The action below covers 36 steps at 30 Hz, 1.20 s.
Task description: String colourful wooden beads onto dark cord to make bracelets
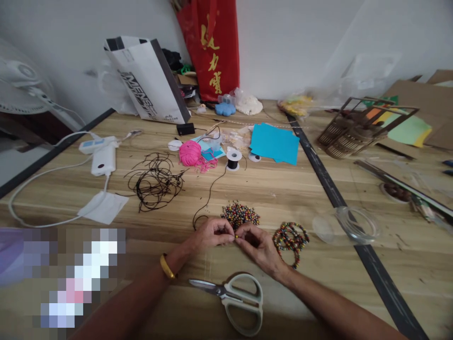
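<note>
My left hand (pixel 214 232), with a gold bangle at the wrist, is closed in a pinch. Its fingertips meet those of my right hand (pixel 258 245) in front of a pile of multicolored beads (pixel 240 213). Thumb and forefinger of my right hand are pinched on a small yellowish bead (pixel 237 236). What my left fingertips hold is too small to make out. From a white spool (pixel 232 159), black cord (pixel 211 189) runs down to beside my left hand. Strung bead loops (pixel 292 238) lie right of my right hand.
Open scissors (pixel 239 297) lie near the front edge. Behind are tangled black cords (pixel 155 184), pink yarn (pixel 190 153) and blue sheets (pixel 275 143). A clear round lid (pixel 357 225) and a brown basket (pixel 350 134) are at right, a white power bank (pixel 103 160) at left.
</note>
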Available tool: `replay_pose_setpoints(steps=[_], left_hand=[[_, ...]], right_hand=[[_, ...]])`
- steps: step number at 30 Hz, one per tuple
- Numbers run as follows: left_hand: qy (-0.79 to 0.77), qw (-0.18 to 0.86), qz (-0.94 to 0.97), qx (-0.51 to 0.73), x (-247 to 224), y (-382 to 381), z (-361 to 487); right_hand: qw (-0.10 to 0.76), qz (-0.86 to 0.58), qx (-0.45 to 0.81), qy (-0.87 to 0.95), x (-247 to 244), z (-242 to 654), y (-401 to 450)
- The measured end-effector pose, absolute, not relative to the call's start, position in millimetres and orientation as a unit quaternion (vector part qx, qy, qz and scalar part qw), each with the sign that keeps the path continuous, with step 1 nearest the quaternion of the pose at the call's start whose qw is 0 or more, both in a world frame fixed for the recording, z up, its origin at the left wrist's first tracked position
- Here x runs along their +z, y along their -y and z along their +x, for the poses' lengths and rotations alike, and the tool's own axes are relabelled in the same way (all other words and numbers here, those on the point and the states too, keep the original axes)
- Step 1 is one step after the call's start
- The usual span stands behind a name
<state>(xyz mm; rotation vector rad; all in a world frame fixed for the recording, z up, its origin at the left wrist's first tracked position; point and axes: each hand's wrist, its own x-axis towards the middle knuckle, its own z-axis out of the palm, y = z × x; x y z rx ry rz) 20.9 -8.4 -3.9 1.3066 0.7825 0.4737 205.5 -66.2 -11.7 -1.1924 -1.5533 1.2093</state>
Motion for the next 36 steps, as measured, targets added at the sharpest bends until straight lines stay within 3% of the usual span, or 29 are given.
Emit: replay_pose_setpoints(steps=[36], left_hand=[[-0.332, 0.746, 0.534, 0.218, -2.4, 4.8, 16.7]], right_hand=[[0.422, -0.46, 0.5, 0.6, -14.0, 205.9, 65.5]])
